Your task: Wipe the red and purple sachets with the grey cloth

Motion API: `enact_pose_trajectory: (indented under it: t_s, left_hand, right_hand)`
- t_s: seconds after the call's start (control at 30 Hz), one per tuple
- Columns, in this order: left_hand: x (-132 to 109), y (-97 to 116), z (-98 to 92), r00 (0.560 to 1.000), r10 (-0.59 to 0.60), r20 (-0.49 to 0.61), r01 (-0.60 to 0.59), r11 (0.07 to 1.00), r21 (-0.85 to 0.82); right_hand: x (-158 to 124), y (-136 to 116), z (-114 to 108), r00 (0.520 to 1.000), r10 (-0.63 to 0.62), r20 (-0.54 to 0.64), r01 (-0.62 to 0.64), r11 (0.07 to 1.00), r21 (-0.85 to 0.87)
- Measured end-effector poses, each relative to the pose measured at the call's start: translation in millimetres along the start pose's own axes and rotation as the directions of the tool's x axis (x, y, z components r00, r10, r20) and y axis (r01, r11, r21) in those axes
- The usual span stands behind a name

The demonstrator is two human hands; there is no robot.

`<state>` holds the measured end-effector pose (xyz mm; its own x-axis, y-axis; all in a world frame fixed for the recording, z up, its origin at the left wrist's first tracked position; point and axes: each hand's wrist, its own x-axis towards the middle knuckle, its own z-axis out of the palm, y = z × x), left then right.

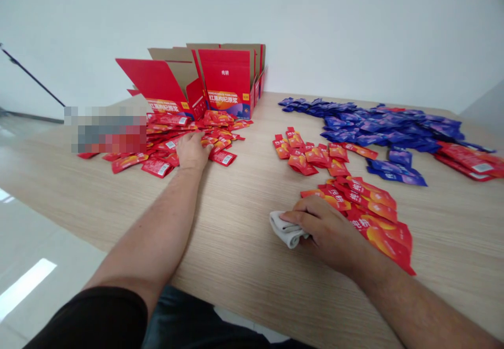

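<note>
My left hand [191, 150] reaches into a loose pile of red pouches [157, 166] with yellow-orange print. Its thumb stands apart from the fingers, and it touches pouches; the fingertips are partly hidden. Nearer the table's front, my right hand [325, 228] pinches a folded, pale grey cloth [289, 229] between thumb and fingers. Just behind and to the right of that hand lies an overlapping stack of red pouches [388, 233]. Farther back, a smaller group of red pouches [315, 155] lies printed side up.
Open red cartons [226, 78] stand behind the left pile, flaps raised. Many blue-purple pouches [362, 123] spread along the back right of the wooden table [236, 223]. More red pouches [472, 161] lie at the far right. A blurred-out patch covers the left pile's edge.
</note>
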<state>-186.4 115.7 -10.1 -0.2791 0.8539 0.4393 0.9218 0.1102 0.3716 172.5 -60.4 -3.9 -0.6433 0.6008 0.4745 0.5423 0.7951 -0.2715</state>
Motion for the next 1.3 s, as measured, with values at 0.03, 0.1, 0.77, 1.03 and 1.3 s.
enact_pose_trajectory:
  t_s: [0.03, 0.1, 0.77, 1.03, 1.3]
  left_hand:
    - [0.1, -0.1, 0.2, 1.000, -0.005, -0.004, 0.005, 1.000, 0.006]
    - [-0.7, 2.6, -2.6, 1.000, -0.006, -0.021, 0.006, 1.000, 0.002]
    - [-71.1, 147.6, 16.3, 0.840, 0.344, 0.420, -0.095, 0.854, -0.511]
    - [-60.6, 216.2, 58.5, 0.831, 0.264, 0.490, -0.051, 0.913, -0.405]
    - [-78.7, 195.2, 32.6, 0.641, 0.108, 0.760, 0.593, 0.559, -0.580]
  right_hand:
    - [0.2, 0.3, -0.4, 1.000, 0.001, 0.003, -0.001, 1.000, -0.001]
    - [0.6, 0.3, -1.2, 1.000, 0.010, 0.014, -0.010, 1.000, 0.000]
    - [4.4, -2.4, 1.9, 0.999, 0.041, 0.030, -0.044, 0.996, 0.080]
    - [5.3, 4.0, 1.4, 0.998, 0.051, 0.024, -0.052, 0.997, 0.056]
    - [5.6, 10.4, 5.5, 0.999, 0.015, -0.041, -0.013, 0.998, 0.057]
